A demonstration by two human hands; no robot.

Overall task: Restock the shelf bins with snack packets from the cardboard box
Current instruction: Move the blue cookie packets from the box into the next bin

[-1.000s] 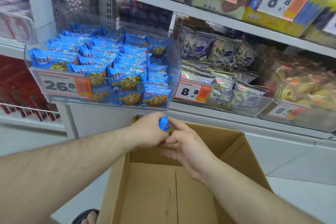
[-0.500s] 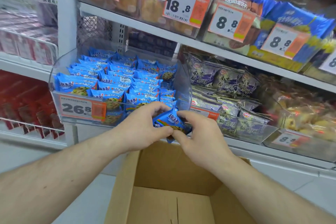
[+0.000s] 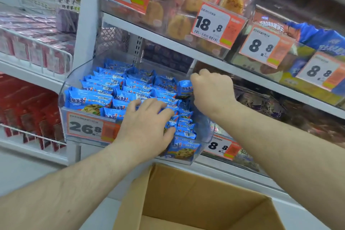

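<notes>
A: Head view: what's the setting?

B: A shop aisle with white metal shelving point(image 3: 179, 43) in tiers and a pale floor below. On the middle tier sits a clear plastic bin point(image 3: 205, 132) with a curved front, packed with blue foil cookie packets point(image 3: 104, 97) in rows. An orange-and-white price tag reading 26.8 point(image 3: 89, 129) is clipped to its front.

A: And the hands?

B: The left hand point(image 3: 147, 123) lies over the bin's front rim, fingers spread and slightly bent, pressing on the packets at the front right. The right hand point(image 3: 212, 89) is curled at the bin's right side, fingers pinching one blue packet point(image 3: 184, 89) held upright at the right end of a back row.

A: Where's the supply?

B: The open brown cardboard box point(image 3: 196, 201) stands just below the bin, between the forearms. What shows of its inside is bare cardboard; the bottom edge of the picture cuts it off.

A: Anything crowding the spot?

B: The shelf above overhangs close to the right hand, carrying clear bins of round golden pastries point(image 3: 179, 26) with an 18.8 tag point(image 3: 214, 24). To the right, purple-grey packets point(image 3: 261, 102) sit partly hidden behind the right forearm. Left, wire racks hold red packages point(image 3: 28, 110), blurred
</notes>
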